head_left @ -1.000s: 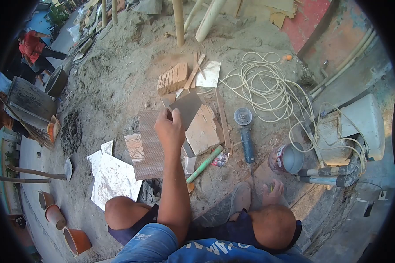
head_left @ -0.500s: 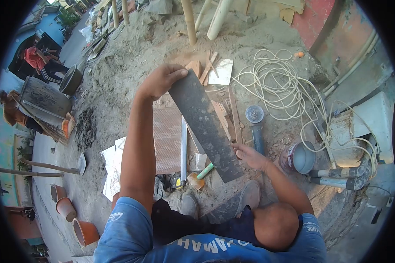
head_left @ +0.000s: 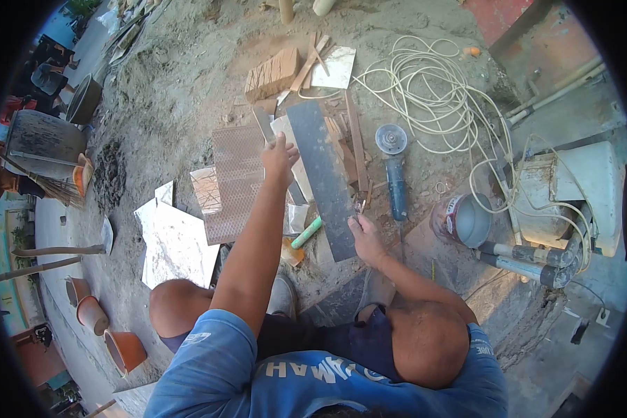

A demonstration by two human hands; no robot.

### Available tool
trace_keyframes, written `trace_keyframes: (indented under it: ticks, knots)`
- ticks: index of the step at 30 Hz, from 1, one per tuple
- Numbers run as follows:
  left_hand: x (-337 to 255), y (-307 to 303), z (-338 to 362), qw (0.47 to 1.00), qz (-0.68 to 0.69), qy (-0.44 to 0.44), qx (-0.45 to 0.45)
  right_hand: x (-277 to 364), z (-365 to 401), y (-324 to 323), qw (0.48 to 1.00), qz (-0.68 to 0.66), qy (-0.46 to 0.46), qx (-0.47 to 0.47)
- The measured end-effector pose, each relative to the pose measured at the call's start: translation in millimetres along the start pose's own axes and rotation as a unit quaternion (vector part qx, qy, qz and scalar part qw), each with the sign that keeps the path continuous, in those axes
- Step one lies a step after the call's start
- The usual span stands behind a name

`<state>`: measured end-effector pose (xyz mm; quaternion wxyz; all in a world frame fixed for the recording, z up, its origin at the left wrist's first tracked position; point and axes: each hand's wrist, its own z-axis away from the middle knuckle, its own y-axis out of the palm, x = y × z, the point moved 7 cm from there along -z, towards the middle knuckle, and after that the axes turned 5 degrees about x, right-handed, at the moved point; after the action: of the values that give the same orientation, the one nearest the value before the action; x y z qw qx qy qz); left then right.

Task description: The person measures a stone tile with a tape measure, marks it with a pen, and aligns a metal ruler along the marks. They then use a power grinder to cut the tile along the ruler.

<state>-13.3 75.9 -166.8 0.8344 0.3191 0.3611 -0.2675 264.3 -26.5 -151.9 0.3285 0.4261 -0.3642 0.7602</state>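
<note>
Dark grey tile [head_left: 322,177] is held at its edge by my right hand [head_left: 368,240]; my left hand [head_left: 279,159] is closed on metal strip [head_left: 262,124], near the tile.

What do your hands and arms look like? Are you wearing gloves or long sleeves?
No gloves: my left hand and right hand are bare, with five-fingered human shapes and no cables. I see no watch either. My sleeves are short and blue. The left sleeve has a small pale marking, and the right sleeve has pale lettering, too small to read.
</note>
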Motion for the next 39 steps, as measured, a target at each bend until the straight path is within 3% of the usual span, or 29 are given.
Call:
trace_keyframes:
  ticks: [3, 5, 6, 8, 11, 13, 15, 16, 17, 19, 21, 23, 25, 27, 29, 31, 33, 34, 37, 39]
  knots:
    - [87, -6, 61, 0.995, 0.003, -0.084, 0.047, -16, -16, 9, 0.998, -0.022, 0.049, -0.046]
    - [141, -22, 74, 0.99, -0.121, -0.036, 0.064, -45, -29, 17, 0.992, -0.009, 0.118, -0.038]
    - [157, -24, 85, 0.99, -0.12, -0.038, 0.062, -52, -34, 20, 0.992, -0.008, 0.12, -0.036]
    - [155, -24, 106, 0.979, -0.184, 0.08, 0.024, -56, -41, 21, 0.991, -0.054, 0.101, -0.065]
    - [147, -28, 117, 0.962, -0.273, 0.006, 0.007, -59, -51, 24, 0.992, -0.013, 0.096, -0.077]
    - [150, -36, 107, 0.939, -0.343, 0.027, -0.01, -65, -60, 34, 0.993, -0.04, 0.091, -0.057]
    - [143, -43, 98, 0.936, -0.338, 0.097, -0.025, -67, -65, 35, 0.993, -0.068, 0.086, -0.041]
    - [162, -64, 76, 0.927, -0.333, 0.167, -0.035, -65, -66, 39, 0.995, -0.032, 0.091, 0.016]
    - [146, -64, 79, 0.928, -0.331, 0.165, -0.036, -64, -66, 44, 0.993, 0.004, 0.095, 0.072]
    - [133, -72, 82, 0.926, -0.374, 0.037, -0.04, -58, -52, 34, 0.99, 0.08, 0.093, 0.071]
    - [138, -88, 75, 0.921, -0.377, 0.059, -0.074, -32, -26, 2, 0.999, 0.038, 0.017, 0.008]
    - [144, -96, 69, 0.925, -0.365, 0.081, -0.062, -23, 5, -34, 0.994, 0.082, -0.037, -0.067]
    - [147, -98, 72, 0.94, -0.319, 0.101, -0.064, -47, 45, -75, 0.984, 0.09, -0.016, -0.151]
    - [145, -99, 77, 0.953, -0.27, 0.122, -0.068, -57, 94, -116, 0.933, 0.277, 0.018, -0.229]
    - [139, -96, 77, 0.952, -0.286, 0.082, -0.071, -87, 146, -141, 0.886, 0.371, 0.083, -0.267]
    - [130, -98, 66, 0.934, -0.33, 0.108, -0.08, -109, 191, -142, 0.814, 0.47, 0.177, -0.291]
    - [122, -102, 57, 0.915, -0.372, 0.131, -0.087, -132, 222, -137, 0.799, 0.441, 0.306, -0.273]
    - [116, -105, 52, 0.912, -0.373, 0.141, -0.09, -143, 234, -141, 0.797, 0.447, 0.301, -0.272]
    - [106, -108, 49, 0.906, -0.387, 0.14, -0.095, -199, 253, -133, 0.865, 0.334, 0.356, -0.117]
    - [108, -123, 68, 0.882, -0.382, 0.073, -0.266, -207, 257, -133, 0.875, 0.32, 0.345, -0.111]
